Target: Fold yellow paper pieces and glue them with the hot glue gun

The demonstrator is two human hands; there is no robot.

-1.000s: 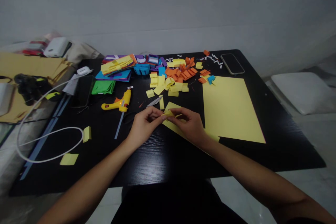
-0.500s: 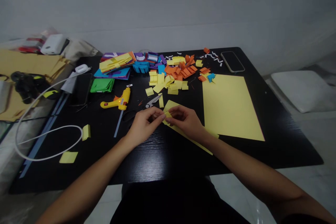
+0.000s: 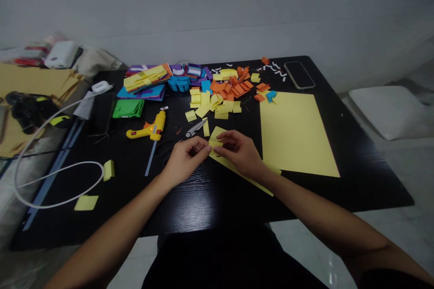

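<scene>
Between my two hands is a small piece of yellow paper point(image 3: 216, 144). My left hand point(image 3: 187, 158) pinches its left edge between thumb and fingers. On the other side, my right hand point(image 3: 240, 152) grips the piece with its thumb and fingertips. Under my right hand and forearm lies a long yellow paper strip point(image 3: 249, 179), slanting across the black table. Just beyond my left hand are scissors point(image 3: 196, 129) with their blades pointing away, the dark handles partly hidden. A narrow yellow slip point(image 3: 206, 127) lies by the blades.
A large yellow sheet point(image 3: 298, 135) lies at right, a phone point(image 3: 299, 75) behind it. Folded orange pieces point(image 3: 233, 87) and yellow pieces point(image 3: 203, 99) are heaped at the back. Left stand a yellow glue gun point(image 3: 149, 128), green folded paper point(image 3: 129, 108) and a looped white cable point(image 3: 61, 174).
The small yellow piece shows flatter and wider between my fingers. My right fingers have lifted and spread slightly. The whole view has shifted a little.
</scene>
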